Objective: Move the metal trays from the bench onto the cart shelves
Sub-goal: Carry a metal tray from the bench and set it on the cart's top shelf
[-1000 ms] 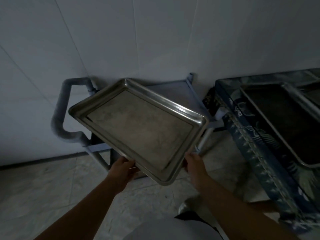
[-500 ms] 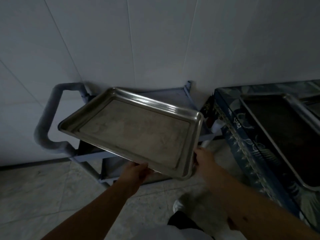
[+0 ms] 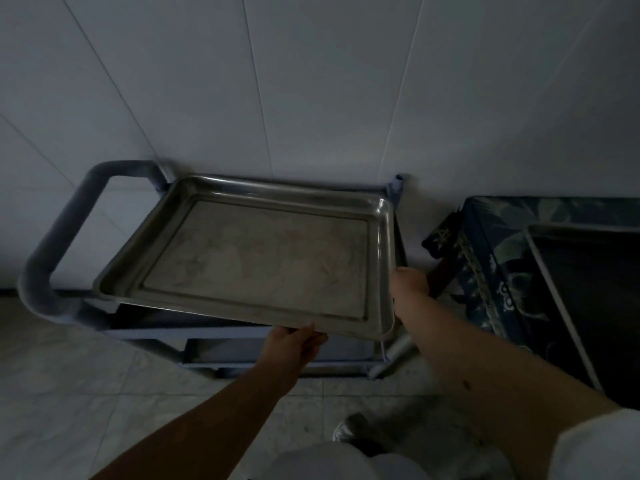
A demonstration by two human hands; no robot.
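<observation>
Placing step: both hands' grip, left hand [image 3: 294, 344] and right hand [image 3: 410, 289], clamps rectangular steel tray [image 3: 256, 258] over grey cart [image 3: 55, 244] top shelf (near edge raised); next, lower flat, release.

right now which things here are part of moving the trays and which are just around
Part of the job:
metal tray, held by left hand and right hand
cart
second tray on the bench

Just around:
wall
tiled floor
shoe
</observation>
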